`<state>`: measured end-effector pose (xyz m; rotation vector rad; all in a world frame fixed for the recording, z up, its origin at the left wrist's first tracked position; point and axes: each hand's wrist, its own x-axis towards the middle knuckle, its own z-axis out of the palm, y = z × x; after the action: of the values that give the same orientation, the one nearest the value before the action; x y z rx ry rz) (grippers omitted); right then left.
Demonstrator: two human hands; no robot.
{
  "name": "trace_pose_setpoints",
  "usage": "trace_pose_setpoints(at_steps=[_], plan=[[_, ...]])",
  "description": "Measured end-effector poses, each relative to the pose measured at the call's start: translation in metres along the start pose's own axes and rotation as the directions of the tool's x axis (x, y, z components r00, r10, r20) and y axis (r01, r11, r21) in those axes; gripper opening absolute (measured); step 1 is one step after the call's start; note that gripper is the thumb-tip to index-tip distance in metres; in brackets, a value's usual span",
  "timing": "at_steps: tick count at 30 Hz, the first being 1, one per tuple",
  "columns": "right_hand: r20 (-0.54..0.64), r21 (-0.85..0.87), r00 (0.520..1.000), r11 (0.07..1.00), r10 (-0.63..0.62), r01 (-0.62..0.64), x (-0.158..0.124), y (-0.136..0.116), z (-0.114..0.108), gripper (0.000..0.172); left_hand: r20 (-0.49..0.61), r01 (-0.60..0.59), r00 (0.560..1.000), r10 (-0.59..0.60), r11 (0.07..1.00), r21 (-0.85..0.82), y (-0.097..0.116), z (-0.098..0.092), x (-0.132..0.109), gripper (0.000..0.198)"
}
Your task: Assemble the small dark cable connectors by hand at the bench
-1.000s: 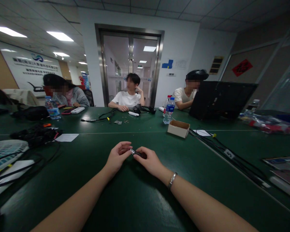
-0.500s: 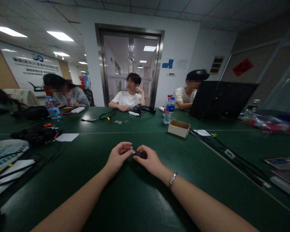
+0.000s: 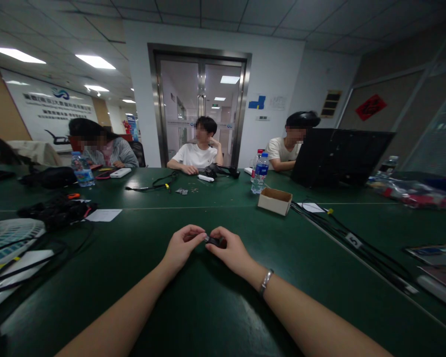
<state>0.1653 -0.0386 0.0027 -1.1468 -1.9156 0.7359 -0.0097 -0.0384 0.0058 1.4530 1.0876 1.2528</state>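
Above the green table, my right hand (image 3: 230,249) grips a small black object with a silver end (image 3: 213,241) between thumb and fingers. The silver end points left; its exact kind is too small to make out. My left hand (image 3: 184,246) is closed in a pinch at that silver end, thumb and fingertips touching it. Both hands meet in front of me, fingertips almost together. A silver bracelet (image 3: 266,281) circles my right wrist.
An open cardboard box (image 3: 274,204) stands beyond my right hand, with water bottles (image 3: 259,173) behind it. Black cables (image 3: 351,241) run along the right. A fan (image 3: 15,238) and tangled black gear (image 3: 57,210) lie left. Three people sit across, one behind a monitor (image 3: 342,156).
My left thumb and fingertips have closed in on the silver end and moved slightly right. More of the black object is now covered. The view has tilted slightly upward.
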Motion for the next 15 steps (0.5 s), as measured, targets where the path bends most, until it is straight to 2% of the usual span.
trace_pose_setpoints(at_steps=[5,10,15], plan=[[0.002,0.002,1.0,1.0,0.017,-0.017,0.0003,-0.0015,0.0,0.02,-0.014,0.017,1.0,-0.017,1.0,0.007,0.0026,0.0001,-0.0017,0.027],[-0.006,0.003,1.0,1.0,0.009,-0.009,0.0013,0.0032,0.0019,0.019,-0.036,0.067,0.997,-0.071,0.993,-0.101,0.0056,0.0005,-0.0035,0.03],[-0.01,0.006,1.0,1.0,0.004,-0.004,0.0013,0.0029,0.0023,0.018,0.001,0.041,0.999,-0.041,0.999,-0.02,0.0022,0.0007,-0.0016,0.028]])
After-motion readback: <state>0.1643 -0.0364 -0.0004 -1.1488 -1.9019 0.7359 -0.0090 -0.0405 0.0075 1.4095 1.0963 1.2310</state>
